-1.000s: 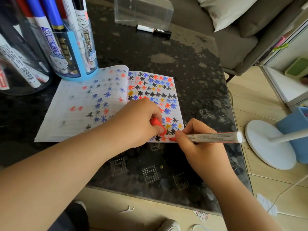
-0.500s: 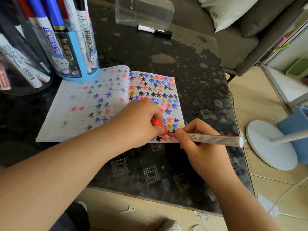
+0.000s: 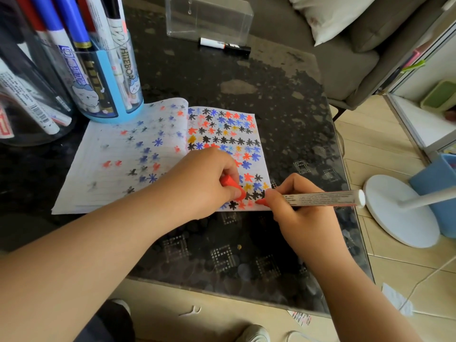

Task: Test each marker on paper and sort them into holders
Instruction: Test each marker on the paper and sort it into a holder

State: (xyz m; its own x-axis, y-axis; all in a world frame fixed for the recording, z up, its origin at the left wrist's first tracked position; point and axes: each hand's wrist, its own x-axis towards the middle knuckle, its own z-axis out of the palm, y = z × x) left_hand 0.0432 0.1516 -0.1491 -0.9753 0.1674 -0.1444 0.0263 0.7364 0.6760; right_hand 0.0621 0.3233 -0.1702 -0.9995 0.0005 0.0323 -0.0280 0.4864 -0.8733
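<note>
A dark table (image 3: 246, 99) carries an open notebook (image 3: 103, 169) dotted with coloured stars (red, blue, black, yellow). The right hand (image 3: 301, 211) grips a red marker (image 3: 320, 198), tip on the page's near right corner. The left hand (image 3: 204, 178) pinches its red cap (image 3: 230, 182) just beside.

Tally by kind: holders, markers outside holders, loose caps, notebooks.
Holders: 3 (blue cup, round jar, clear box)
Markers outside holders: 2 (red marker in right hand, black-capped marker)
Loose caps: 1 (red cap in left hand)
Notebooks: 1
Total: 7
</note>
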